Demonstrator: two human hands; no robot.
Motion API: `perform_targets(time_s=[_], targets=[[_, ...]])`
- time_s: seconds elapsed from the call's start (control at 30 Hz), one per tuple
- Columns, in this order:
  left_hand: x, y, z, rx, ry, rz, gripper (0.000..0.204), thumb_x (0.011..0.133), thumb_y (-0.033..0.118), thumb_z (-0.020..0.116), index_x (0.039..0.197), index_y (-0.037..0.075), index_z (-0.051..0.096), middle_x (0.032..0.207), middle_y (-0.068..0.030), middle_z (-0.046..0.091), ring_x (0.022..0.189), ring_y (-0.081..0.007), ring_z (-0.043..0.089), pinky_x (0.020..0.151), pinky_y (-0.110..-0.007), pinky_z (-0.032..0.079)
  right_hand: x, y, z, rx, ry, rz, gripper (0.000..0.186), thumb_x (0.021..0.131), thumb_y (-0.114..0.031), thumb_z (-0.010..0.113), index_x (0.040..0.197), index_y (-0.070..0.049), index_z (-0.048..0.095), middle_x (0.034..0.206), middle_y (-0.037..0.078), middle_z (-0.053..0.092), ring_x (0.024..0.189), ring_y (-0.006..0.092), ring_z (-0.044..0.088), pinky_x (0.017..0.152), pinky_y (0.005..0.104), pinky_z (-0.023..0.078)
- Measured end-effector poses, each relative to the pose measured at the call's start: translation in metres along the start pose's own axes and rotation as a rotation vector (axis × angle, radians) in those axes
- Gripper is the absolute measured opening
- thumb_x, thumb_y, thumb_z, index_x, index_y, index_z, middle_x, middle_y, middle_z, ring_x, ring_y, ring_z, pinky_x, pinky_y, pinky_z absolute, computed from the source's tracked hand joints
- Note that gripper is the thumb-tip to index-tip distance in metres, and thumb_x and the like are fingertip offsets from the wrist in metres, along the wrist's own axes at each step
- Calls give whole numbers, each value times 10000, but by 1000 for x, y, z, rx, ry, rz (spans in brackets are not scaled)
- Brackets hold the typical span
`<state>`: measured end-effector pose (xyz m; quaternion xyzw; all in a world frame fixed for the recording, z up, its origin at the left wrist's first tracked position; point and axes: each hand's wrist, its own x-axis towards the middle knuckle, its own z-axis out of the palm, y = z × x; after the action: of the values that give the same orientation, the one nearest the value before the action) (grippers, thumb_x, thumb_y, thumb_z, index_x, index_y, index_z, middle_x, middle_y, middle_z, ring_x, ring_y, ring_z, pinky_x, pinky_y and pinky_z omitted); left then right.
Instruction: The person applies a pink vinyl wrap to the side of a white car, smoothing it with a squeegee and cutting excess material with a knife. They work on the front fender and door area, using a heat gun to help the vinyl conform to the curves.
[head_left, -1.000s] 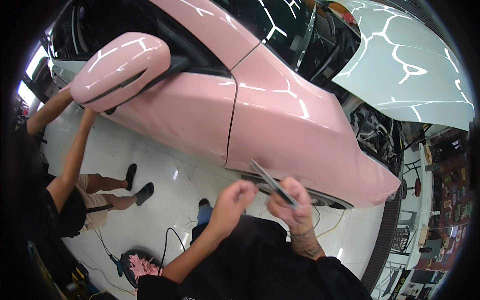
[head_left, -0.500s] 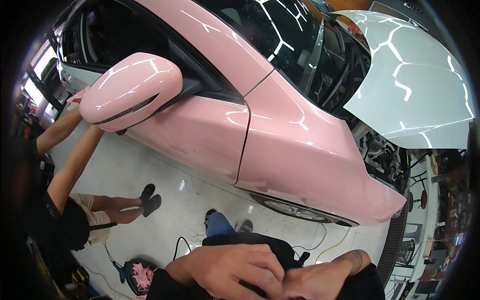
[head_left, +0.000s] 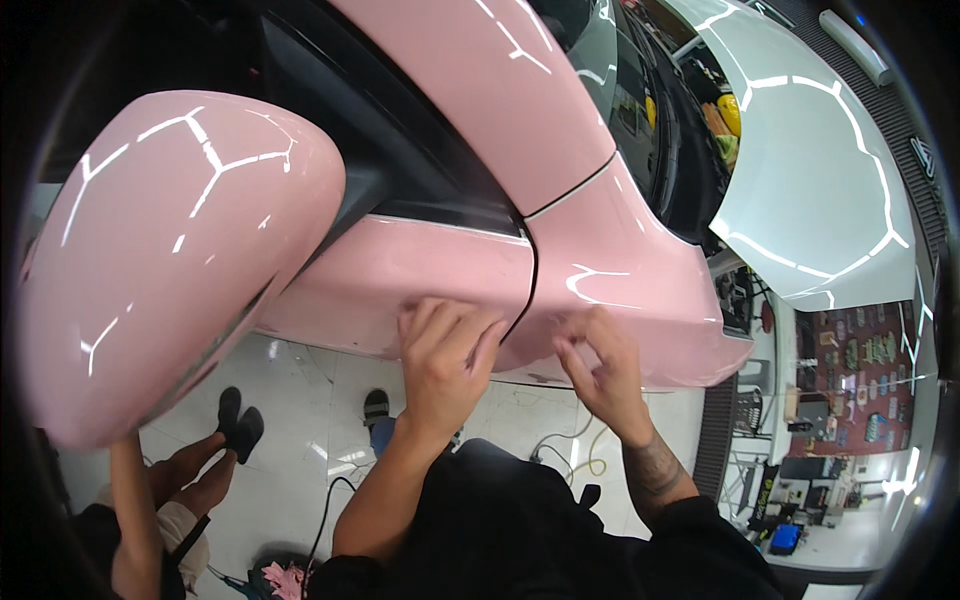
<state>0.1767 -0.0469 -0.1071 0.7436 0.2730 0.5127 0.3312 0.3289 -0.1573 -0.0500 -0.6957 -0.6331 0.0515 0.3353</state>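
Both hands are held out in front of the car's pink side, one on each side of the dark gap between the front door [head_left: 440, 258] and the front fender [head_left: 650, 290]. On the door side, my left hand [head_left: 447, 350] has its fingers curled down and pressed together. My right hand [head_left: 605, 368] is by the fender, its thumb and forefinger bent into a pinch. The fingertips are a little blurred; whatever they hold is hidden or too thin to make out. I cannot tell whether either hand touches the panel. A large pink side mirror [head_left: 190, 240] juts out at the left.
Below the mirror, another person's arm [head_left: 132, 500] and legs show. Pink scraps [head_left: 285, 578] lie in a dark container beside a black cable [head_left: 318, 520]. The pale hood [head_left: 820, 170] stands raised at the right. Beyond it is a workbench [head_left: 830, 540] with tools.
My hands have moved from close to my body up to the car's side and apart from each other. The view has come nearer to the mirror and door.
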Motion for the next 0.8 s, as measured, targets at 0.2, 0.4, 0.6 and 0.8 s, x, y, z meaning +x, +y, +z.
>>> perform_targets(time_s=[0.2,0.4,0.6,0.8], targets=[[35,-12,3,36,58,110,182,696,2,721,862,70,691,809,-19,632,795,-226,568,751,-359,384,66,-11,41,-258,429,68,138,753,13,686,851,-32,600,843,93,583,788,257,545,729,357,405],[36,-28,-6,-55,-23,153,182,677,7,723,843,64,676,795,-31,618,801,-244,571,738,-382,400,91,-9,77,-242,661,153,197,680,-47,747,816,-70,606,861,70,529,851,248,492,776,377,336],[37,-32,-9,-75,-80,157,196,669,11,723,849,65,665,803,-12,608,825,-235,569,757,-382,392,96,-17,89,-263,703,247,167,698,-68,734,797,-72,599,890,76,475,884,246,458,793,403,297],[41,-33,-10,-75,-112,188,198,636,-20,707,816,43,656,795,-53,612,787,-268,572,708,-386,408,96,-16,91,-227,732,260,150,717,-59,713,807,-75,594,889,76,464,889,247,452,798,401,275]])
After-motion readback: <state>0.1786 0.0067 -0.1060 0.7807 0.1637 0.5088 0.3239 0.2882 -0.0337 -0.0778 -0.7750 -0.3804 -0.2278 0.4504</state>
